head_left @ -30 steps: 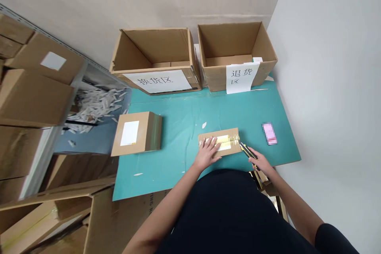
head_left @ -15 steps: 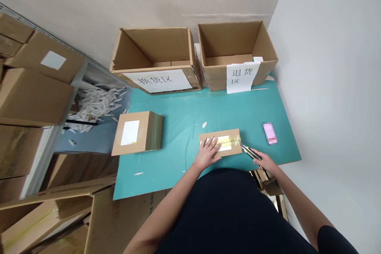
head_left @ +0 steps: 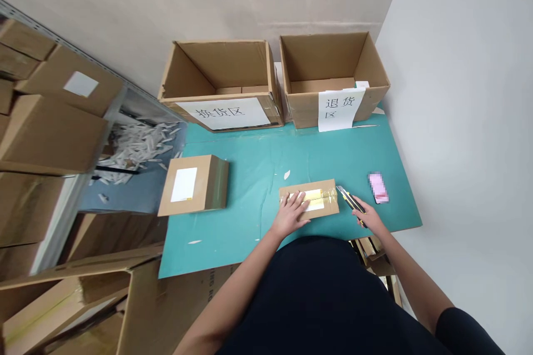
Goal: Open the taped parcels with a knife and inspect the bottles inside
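Note:
A small cardboard box (head_left: 331, 208) lies on the green tabletop near its front edge, with a white and yellow label and clear tape over its top. My left hand (head_left: 290, 214) rests on the box's left part, fingers spread flat over the label. In my right hand (head_left: 368, 218) is a black and yellow utility knife (head_left: 353, 202), its handle wrapped by my fingers. The blade tip points at the box's taped right end, close beside the upper right corner; whether it touches I cannot tell.
Two large open cartons, the left carton (head_left: 233, 111) and the right carton (head_left: 302, 108), stand at the back with handwritten signs. A closed labelled box (head_left: 200, 177) sits on the left. At right lies a blurred pink phone-like object (head_left: 378, 187). Boxes (head_left: 54, 127) fill the left shelf.
The knife and my right hand have shifted slightly away from me, from the box's lower right side towards its upper right corner. My left hand stays on the box.

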Available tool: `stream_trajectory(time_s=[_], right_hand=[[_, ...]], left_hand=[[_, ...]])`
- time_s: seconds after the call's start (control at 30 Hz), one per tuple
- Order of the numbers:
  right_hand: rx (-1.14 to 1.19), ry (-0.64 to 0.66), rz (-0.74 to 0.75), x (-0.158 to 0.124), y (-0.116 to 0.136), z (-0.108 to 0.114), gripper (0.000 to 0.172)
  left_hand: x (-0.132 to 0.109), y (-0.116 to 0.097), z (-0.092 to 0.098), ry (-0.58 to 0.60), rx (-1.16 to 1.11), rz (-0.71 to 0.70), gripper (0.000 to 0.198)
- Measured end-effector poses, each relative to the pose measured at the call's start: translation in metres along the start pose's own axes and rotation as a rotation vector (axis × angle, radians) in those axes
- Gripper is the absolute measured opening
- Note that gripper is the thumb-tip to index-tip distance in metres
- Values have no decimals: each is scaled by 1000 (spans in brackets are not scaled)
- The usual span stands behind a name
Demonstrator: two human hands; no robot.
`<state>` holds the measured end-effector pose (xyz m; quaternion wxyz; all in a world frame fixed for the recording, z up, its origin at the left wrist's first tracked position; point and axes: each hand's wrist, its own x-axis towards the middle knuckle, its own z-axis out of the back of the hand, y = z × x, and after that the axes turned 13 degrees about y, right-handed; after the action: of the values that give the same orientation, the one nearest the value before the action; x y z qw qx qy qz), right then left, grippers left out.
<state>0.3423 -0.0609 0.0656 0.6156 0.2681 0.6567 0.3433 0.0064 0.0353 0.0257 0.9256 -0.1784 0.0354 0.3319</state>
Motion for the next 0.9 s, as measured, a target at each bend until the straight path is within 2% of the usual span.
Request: stream_trajectory(time_s=[0.2, 0.4, 0.9], right_hand=[[-28, 12, 2, 4, -7, -4, 78], [-31, 60, -37, -6, -16, -4, 81], [-43, 108, -65, -27, -7, -9, 79]], left_hand=[[0, 0, 0, 5, 6, 3, 68], [2, 0, 1, 14, 4, 11, 68], [2, -2, 2, 13, -16, 25, 68]])
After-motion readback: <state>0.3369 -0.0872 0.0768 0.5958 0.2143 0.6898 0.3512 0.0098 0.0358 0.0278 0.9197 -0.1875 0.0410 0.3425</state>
